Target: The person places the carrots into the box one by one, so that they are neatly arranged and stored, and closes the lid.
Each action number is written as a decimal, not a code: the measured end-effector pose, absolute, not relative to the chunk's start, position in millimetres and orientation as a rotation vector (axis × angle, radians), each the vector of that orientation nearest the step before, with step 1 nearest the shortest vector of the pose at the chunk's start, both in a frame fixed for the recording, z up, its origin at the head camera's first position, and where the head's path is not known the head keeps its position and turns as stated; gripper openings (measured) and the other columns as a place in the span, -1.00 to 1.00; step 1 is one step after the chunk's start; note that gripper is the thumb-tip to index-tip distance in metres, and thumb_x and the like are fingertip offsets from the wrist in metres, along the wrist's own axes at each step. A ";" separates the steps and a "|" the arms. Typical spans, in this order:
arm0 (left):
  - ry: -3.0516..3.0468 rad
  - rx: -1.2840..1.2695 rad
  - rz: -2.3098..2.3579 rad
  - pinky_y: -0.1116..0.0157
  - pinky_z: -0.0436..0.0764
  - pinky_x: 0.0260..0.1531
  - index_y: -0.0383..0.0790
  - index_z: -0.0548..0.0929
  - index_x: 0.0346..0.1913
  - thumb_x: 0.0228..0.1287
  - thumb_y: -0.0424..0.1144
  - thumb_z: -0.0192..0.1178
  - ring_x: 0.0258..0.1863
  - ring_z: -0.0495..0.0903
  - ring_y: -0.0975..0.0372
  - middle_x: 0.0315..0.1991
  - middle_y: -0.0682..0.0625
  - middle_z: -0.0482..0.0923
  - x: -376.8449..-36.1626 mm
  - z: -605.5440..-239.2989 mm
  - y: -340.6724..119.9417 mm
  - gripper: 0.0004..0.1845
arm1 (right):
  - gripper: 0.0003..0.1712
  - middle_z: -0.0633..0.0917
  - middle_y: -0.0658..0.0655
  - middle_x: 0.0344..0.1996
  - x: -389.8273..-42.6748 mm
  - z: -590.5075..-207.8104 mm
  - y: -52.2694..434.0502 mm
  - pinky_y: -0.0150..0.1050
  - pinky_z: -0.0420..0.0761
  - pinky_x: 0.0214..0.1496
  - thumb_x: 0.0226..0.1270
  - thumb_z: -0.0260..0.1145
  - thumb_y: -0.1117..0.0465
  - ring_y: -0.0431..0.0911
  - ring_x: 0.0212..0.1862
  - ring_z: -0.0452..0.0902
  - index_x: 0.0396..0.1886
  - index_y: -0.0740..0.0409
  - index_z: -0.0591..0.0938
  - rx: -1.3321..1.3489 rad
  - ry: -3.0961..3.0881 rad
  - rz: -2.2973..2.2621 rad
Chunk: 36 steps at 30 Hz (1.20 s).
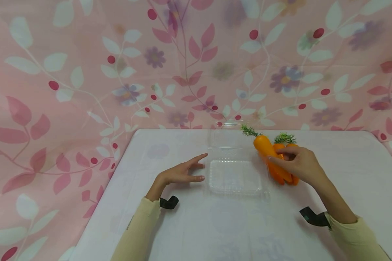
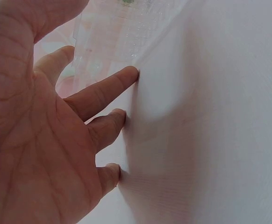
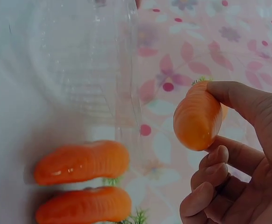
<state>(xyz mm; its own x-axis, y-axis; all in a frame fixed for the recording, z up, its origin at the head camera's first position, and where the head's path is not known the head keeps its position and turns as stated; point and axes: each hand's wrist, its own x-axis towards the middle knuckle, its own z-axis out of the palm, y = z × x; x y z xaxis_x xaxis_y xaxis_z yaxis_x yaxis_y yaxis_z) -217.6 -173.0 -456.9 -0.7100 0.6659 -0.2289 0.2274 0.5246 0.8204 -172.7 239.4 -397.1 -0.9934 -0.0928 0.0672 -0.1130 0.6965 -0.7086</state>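
My right hand (image 1: 300, 163) pinches an orange toy carrot (image 1: 264, 145) with a green leafy top between thumb and fingers. In the right wrist view this carrot (image 3: 196, 122) is raised off the table, its tip toward the camera. Two more carrots (image 3: 82, 162) lie side by side on the table, partly covered by the hand and held carrot in the head view. A clear plastic clamshell box (image 1: 235, 177) stands left of the carrots, its lid (image 1: 228, 137) folded back. My left hand (image 1: 179, 172) is spread at the box's left side, fingertips (image 2: 131, 74) touching the tabletop.
A white cloth covers the table (image 1: 215, 232). Behind it hangs a pink floral curtain (image 1: 196, 65), close to the table's back edge. Dark wrist-camera mounts (image 1: 313, 216) stick out from both cream sleeves (image 1: 356, 235).
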 end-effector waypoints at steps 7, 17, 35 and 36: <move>2.242 0.710 1.089 -0.12 0.15 0.36 0.27 -0.05 0.58 0.27 0.09 0.32 0.44 0.16 0.24 0.43 -0.01 0.29 -218.4 -455.4 -172.1 -0.04 | -0.31 0.55 0.14 -0.38 -173.1 -397.8 224.5 -0.28 0.54 -0.41 0.10 0.48 -0.26 0.02 -0.30 0.44 -0.04 0.23 0.74 0.214 -2.865 1.241; 2.224 0.717 1.102 -0.13 0.14 0.37 0.35 -0.06 0.57 0.27 0.08 0.32 0.45 0.15 0.22 0.45 -0.03 0.25 -218.6 -456.3 -172.0 -0.05 | -0.38 0.55 0.10 -0.42 -174.9 -403.9 204.7 -0.31 0.49 -0.41 0.09 0.51 -0.21 0.00 -0.33 0.42 -0.03 0.16 0.76 0.319 -2.849 1.320; 2.235 0.690 1.087 -0.14 0.11 0.37 0.41 -0.05 0.56 0.26 0.13 0.31 0.44 0.16 0.22 0.43 0.00 0.28 -217.6 -456.5 -172.2 -0.06 | -0.57 0.44 0.02 -0.58 -173.9 -418.5 181.9 -0.33 0.29 -0.55 0.04 0.56 -0.16 -0.07 -0.48 0.37 -0.20 0.00 0.79 0.536 -2.831 1.322; 2.238 0.687 1.084 -0.13 0.11 0.38 0.42 -0.05 0.55 0.26 0.13 0.30 0.44 0.16 0.22 0.43 0.01 0.29 -217.5 -456.4 -172.1 -0.07 | -0.57 0.44 0.01 -0.58 -173.8 -418.8 180.9 -0.33 0.30 -0.54 0.03 0.57 -0.16 -0.08 -0.48 0.36 -0.20 -0.01 0.79 0.541 -2.830 1.311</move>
